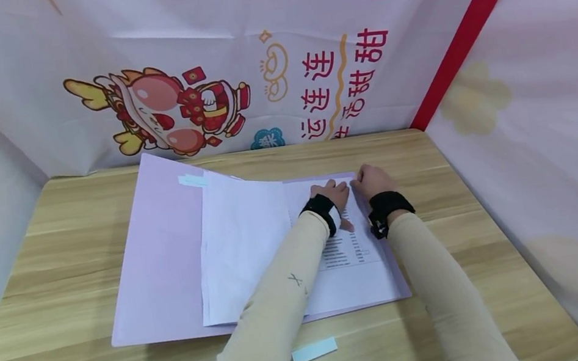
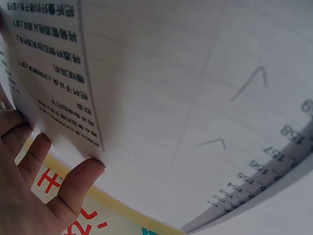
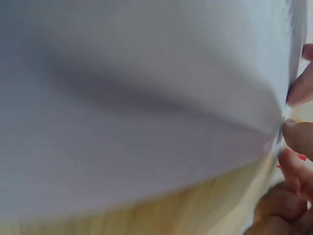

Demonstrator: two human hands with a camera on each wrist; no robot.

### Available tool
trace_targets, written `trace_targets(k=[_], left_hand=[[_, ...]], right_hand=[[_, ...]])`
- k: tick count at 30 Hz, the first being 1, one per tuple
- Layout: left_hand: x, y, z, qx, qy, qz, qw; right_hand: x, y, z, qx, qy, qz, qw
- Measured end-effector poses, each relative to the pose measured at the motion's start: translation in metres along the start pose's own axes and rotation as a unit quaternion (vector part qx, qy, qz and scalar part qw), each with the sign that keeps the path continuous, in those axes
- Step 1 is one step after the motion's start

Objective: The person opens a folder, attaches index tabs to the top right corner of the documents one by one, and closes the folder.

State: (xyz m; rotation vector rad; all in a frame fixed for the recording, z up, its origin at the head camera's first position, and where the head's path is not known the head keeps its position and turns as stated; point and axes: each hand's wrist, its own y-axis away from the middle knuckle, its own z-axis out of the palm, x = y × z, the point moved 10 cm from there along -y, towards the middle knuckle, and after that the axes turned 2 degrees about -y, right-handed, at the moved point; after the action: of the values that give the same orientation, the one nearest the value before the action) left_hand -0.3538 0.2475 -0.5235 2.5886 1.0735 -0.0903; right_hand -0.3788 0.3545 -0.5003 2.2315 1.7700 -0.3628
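Note:
A lavender folder (image 1: 165,247) lies open on the table. Inside it are a blank-looking white page (image 1: 252,235) on the left and a printed page (image 1: 359,281) on the right. With fingers spread, my left hand (image 1: 333,199) rests on the printed page near its top; the left wrist view shows its thumb (image 2: 83,181) against the paper. My right hand (image 1: 374,184) is at the page's upper right corner. Thumb (image 3: 298,134) and a finger (image 3: 293,169) pinch there in the right wrist view; a thin greenish edge shows between them, its kind unclear.
One light blue strip (image 1: 314,351) lies on the wooden table (image 1: 51,300) before the folder. Another pale blue strip (image 1: 193,180) is at the left page's upper edge. A printed cloth (image 1: 247,38) hangs behind the table, with cloth walls at both sides.

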Motion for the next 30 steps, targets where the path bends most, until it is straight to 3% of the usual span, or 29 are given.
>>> trace_targets(k=[6,11,18,23,30], left_hand=[[0.002,0.009,-0.011,0.017,0.002,-0.005,0.9998],[0.001,0.012,-0.011,0.005,-0.001,-0.008,1.0],[-0.002,0.017,-0.017,0.03,0.008,-0.004,0.9995],[-0.002,0.01,-0.011,0.031,0.003,-0.005,0.9995],[-0.004,0.001,-0.004,0.03,0.002,-0.007,0.9995]], right_hand=[[-0.002,0.0,0.006,-0.007,-0.025,-0.017,0.9995],[0.0,0.0,0.009,-0.013,-0.022,-0.001,0.9997],[0.003,-0.003,0.009,-0.01,-0.016,0.031,0.9993],[0.005,-0.005,0.009,-0.019,-0.02,0.025,0.9993],[-0.001,-0.008,0.02,-0.086,-0.024,0.0,0.996]])
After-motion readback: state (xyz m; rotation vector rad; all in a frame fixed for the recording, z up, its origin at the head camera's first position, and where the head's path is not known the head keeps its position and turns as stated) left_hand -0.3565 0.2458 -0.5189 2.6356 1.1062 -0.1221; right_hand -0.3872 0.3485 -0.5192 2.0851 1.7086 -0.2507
